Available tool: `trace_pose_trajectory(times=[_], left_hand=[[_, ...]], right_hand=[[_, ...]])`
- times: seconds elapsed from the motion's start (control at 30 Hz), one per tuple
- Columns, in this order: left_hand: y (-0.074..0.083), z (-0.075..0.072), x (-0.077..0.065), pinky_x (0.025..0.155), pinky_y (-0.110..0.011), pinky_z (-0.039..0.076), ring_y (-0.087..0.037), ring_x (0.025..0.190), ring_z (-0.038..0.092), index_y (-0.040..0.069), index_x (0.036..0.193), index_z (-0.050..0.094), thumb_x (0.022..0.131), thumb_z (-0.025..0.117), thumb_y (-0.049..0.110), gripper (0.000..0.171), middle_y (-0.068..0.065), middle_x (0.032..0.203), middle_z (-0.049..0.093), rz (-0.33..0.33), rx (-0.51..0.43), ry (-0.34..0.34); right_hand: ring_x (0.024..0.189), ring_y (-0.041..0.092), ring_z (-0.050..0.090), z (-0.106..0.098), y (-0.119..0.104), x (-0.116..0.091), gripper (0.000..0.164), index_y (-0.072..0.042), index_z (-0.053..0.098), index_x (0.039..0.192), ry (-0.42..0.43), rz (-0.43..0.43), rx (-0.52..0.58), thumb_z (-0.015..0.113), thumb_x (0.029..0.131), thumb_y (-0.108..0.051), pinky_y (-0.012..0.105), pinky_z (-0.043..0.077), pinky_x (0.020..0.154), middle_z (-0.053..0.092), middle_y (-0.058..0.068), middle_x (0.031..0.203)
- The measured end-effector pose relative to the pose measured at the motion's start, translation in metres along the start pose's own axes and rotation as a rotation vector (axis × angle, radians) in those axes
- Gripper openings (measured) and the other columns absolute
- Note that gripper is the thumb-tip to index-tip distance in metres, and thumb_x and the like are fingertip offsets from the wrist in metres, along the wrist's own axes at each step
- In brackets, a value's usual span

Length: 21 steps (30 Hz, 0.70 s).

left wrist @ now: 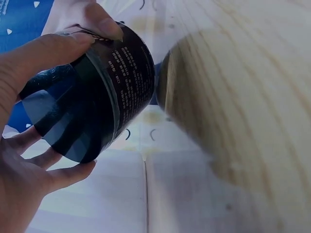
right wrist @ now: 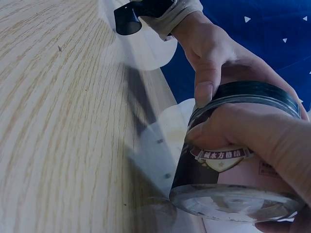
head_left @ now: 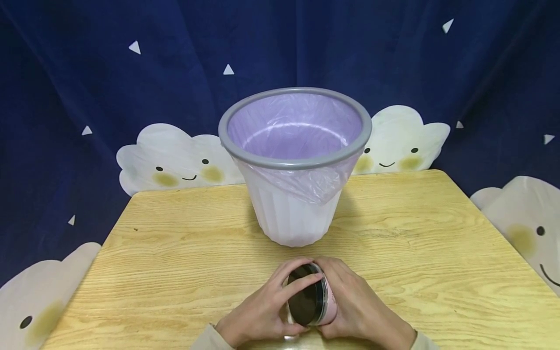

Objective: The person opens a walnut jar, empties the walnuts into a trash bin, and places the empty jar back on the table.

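Both hands meet at 6 o'clock on the wood-grain table (head_left: 175, 267), gripping one jar (head_left: 331, 308) between them. From the 9 o'clock side, the left hand (head_left: 266, 307) spans the dark lid (head_left: 306, 308), fingers spread round its rim; from 3 o'clock, the right hand (head_left: 358, 305) wraps the pink-and-dark body, its thumb covering part of the label (right wrist: 221, 158). Tilted over, the jar turns its lid toward the left hand; whether it touches the table I cannot tell. Its clear base shows in the right wrist view.

At 12 o'clock from the jar, near it, a white bin (head_left: 290, 214) stands upright, gray-rimmed (head_left: 295, 165), with a sheer purple liner (head_left: 321, 182) folded over the front. It blocks part of the navy curtain (head_left: 297, 43) behind, as well as the edges of two smiling clouds at its 9 (head_left: 175, 155) and 3 o'clock (head_left: 402, 131). A black device (right wrist: 129, 22) sits by the left sleeve (right wrist: 177, 19).
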<state>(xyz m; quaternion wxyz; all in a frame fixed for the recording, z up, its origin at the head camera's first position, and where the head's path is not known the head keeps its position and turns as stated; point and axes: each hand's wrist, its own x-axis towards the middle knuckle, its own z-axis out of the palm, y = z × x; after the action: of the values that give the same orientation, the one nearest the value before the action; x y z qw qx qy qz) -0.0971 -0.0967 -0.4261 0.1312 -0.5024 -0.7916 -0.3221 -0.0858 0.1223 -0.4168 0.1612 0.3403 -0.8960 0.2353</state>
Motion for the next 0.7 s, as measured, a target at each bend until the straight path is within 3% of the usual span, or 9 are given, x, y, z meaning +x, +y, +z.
trace_pose_trajectory(times=[0.33,0.7], left_hand=[[-0.0006,-0.0006,0.0003,0.105,-0.042,0.041,-0.027,0.139,0.027,0.018,0.15,0.03,0.06,0.091,0.032,0.11,-0.014,0.153,0.021,-0.011,-0.024,-0.018],[-0.0013,-0.0003,0.0001,0.107,-0.039,0.039,-0.025,0.136,0.034,0.017,0.147,0.036,0.065,0.088,0.029,0.098,-0.013,0.151,0.028,0.021,0.005,0.005]], right_hand=[[0.117,0.015,0.051,0.0001,0.001,0.0003,0.11,-0.007,0.045,0.135,-0.002,-0.001,0.008,0.088,0.039,-0.038,0.039,0.052,0.091,0.052,-0.002,0.129],[0.115,0.015,0.052,0.0006,0.0009,-0.0003,0.106,-0.004,0.048,0.13,-0.004,0.007,0.003,0.088,0.039,-0.038,0.038,0.052,0.091,0.054,-0.002,0.125]])
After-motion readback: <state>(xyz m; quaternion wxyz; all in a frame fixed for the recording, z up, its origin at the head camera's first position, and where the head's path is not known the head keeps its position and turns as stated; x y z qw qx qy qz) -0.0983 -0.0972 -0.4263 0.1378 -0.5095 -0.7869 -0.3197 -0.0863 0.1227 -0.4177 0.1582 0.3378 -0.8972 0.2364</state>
